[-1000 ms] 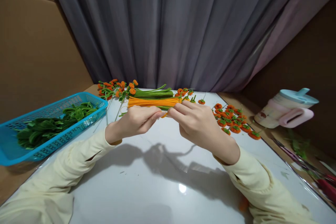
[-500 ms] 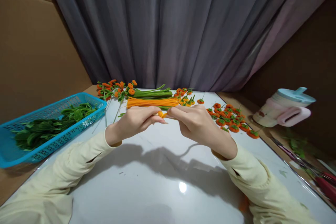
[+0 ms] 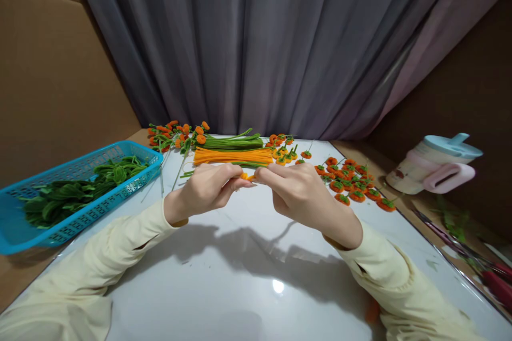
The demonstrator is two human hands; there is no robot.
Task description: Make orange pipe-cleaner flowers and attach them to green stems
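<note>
Frame centre | left hand (image 3: 206,186) and right hand (image 3: 300,189), fingertips closely pinched, hold small fuzzy yellow-orange piece (image 3: 247,176) | light, even pressure best

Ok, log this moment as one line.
left hand: pinching orange piece; right hand: pinching same piece; leaves: in basket; cup: right side

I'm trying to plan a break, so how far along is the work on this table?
Looks done: the orange flower heads on the right and the smaller yellow ones beside the strips. In hand: a small yellow-orange piece, pinched between left hand and right hand. Seemingly left: the bundled orange strips and green strips. I can't tell how many are needed.
</note>
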